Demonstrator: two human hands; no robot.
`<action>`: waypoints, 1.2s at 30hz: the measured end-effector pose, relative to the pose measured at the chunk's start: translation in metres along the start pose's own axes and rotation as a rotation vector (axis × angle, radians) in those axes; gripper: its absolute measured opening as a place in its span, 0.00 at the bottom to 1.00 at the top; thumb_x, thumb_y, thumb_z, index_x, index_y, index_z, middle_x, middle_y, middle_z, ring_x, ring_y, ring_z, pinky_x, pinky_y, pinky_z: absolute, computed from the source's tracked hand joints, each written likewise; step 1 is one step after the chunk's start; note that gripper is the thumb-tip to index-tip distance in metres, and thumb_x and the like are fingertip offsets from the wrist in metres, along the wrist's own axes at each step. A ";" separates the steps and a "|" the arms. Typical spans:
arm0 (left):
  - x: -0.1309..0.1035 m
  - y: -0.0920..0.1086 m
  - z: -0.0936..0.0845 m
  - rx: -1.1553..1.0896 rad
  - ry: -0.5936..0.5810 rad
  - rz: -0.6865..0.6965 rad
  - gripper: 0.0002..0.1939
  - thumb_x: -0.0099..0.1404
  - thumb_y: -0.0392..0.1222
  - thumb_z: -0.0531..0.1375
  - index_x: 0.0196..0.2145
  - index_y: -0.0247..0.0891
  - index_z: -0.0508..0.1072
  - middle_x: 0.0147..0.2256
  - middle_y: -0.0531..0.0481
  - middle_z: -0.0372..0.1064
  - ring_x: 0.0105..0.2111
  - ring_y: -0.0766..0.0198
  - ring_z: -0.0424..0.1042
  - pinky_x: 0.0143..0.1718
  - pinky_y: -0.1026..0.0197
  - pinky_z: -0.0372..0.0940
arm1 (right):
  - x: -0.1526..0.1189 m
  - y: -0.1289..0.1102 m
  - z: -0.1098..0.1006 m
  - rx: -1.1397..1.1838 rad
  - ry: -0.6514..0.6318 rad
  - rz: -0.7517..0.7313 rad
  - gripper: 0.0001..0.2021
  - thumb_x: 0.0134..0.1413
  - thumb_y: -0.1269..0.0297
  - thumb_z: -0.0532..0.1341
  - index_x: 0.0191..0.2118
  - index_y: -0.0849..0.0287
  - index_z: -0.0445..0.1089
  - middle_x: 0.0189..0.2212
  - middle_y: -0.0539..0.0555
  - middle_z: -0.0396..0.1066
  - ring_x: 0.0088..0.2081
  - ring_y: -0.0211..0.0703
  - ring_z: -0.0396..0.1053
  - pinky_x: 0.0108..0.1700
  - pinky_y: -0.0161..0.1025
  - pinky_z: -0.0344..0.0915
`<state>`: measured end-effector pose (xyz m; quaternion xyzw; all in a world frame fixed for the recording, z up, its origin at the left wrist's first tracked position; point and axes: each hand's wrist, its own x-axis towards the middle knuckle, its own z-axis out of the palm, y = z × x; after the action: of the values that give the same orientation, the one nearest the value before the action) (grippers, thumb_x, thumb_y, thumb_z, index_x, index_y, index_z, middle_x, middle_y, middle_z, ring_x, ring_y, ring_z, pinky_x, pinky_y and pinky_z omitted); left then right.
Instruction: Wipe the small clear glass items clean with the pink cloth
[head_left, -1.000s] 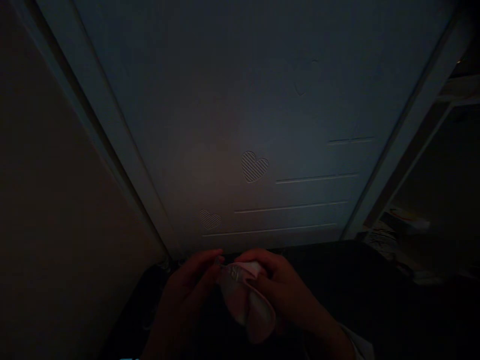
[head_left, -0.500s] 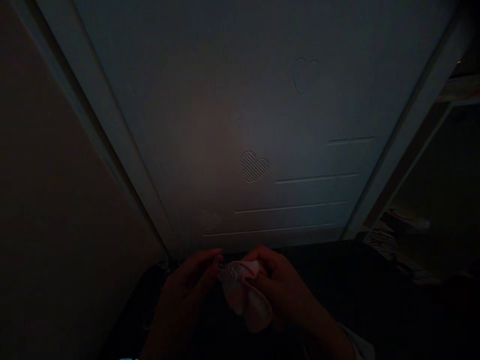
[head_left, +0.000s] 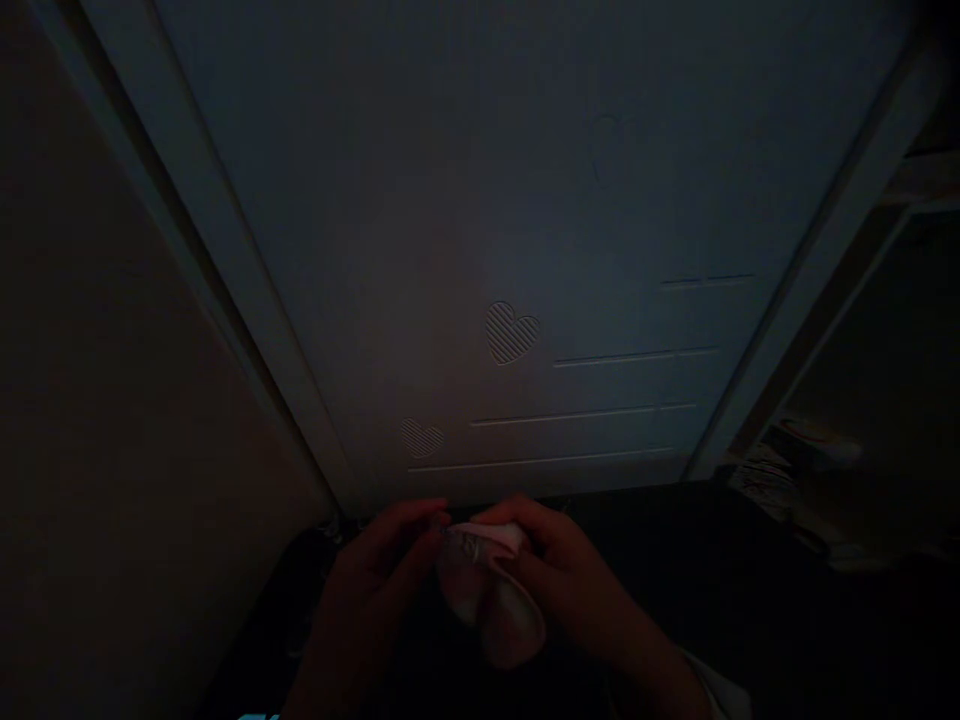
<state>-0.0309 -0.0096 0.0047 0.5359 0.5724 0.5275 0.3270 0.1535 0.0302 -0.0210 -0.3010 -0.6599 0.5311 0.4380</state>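
Low in the dim head view, my right hand (head_left: pixel 544 545) is closed on the upper edge of a soft pink and white fabric item (head_left: pixel 510 625). Two rounded lobes hang from it, much like a pair of small socks, but the dark hides its exact kind. My left hand (head_left: pixel 386 555) pinches a small clear piece (head_left: pixel 440 521) at the item's upper left corner, between thumb and forefinger. Whether this piece is fixed to the fabric, I cannot tell.
Behind my hands stands a pale door (head_left: pixel 420 250) with engraved hearts and lines. A wall (head_left: pixel 135 420) rises on the left. Beneath lies a dark surface (head_left: pixel 660 540). Papers or packets (head_left: pixel 814 440) sit at the right, poorly lit.
The light has dimmed. The fabric has turned slightly in my right hand, and its folded upper edge has shifted. Both hands stay in almost the same place.
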 end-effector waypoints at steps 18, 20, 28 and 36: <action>0.000 -0.002 -0.007 -0.027 -0.035 0.049 0.07 0.56 0.41 0.68 0.35 0.49 0.83 0.36 0.54 0.83 0.38 0.59 0.80 0.41 0.63 0.72 | 0.002 0.001 -0.002 0.105 -0.082 0.025 0.11 0.52 0.64 0.63 0.43 0.57 0.76 0.34 0.51 0.75 0.35 0.42 0.69 0.37 0.38 0.63; 0.000 -0.002 -0.006 -0.026 -0.034 0.057 0.08 0.55 0.40 0.68 0.34 0.49 0.83 0.35 0.55 0.83 0.38 0.59 0.80 0.41 0.64 0.72 | 0.002 0.002 -0.002 0.125 -0.076 0.041 0.12 0.50 0.64 0.64 0.41 0.57 0.76 0.33 0.51 0.74 0.34 0.43 0.68 0.36 0.38 0.63; -0.003 0.001 -0.008 -0.018 -0.036 0.070 0.09 0.52 0.38 0.69 0.33 0.49 0.85 0.35 0.53 0.83 0.37 0.59 0.79 0.39 0.65 0.72 | 0.006 0.006 -0.003 0.274 -0.077 0.115 0.12 0.44 0.60 0.69 0.37 0.58 0.75 0.27 0.48 0.70 0.28 0.38 0.64 0.32 0.35 0.60; -0.002 -0.006 -0.011 -0.011 -0.095 0.086 0.12 0.51 0.37 0.70 0.33 0.52 0.85 0.39 0.53 0.85 0.42 0.56 0.81 0.45 0.62 0.73 | 0.008 0.015 -0.003 0.407 -0.086 0.192 0.16 0.40 0.56 0.74 0.34 0.59 0.76 0.27 0.47 0.72 0.27 0.36 0.65 0.31 0.33 0.59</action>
<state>-0.0426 -0.0134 0.0008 0.5827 0.5296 0.5181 0.3339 0.1515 0.0420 -0.0330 -0.2451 -0.5256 0.7048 0.4085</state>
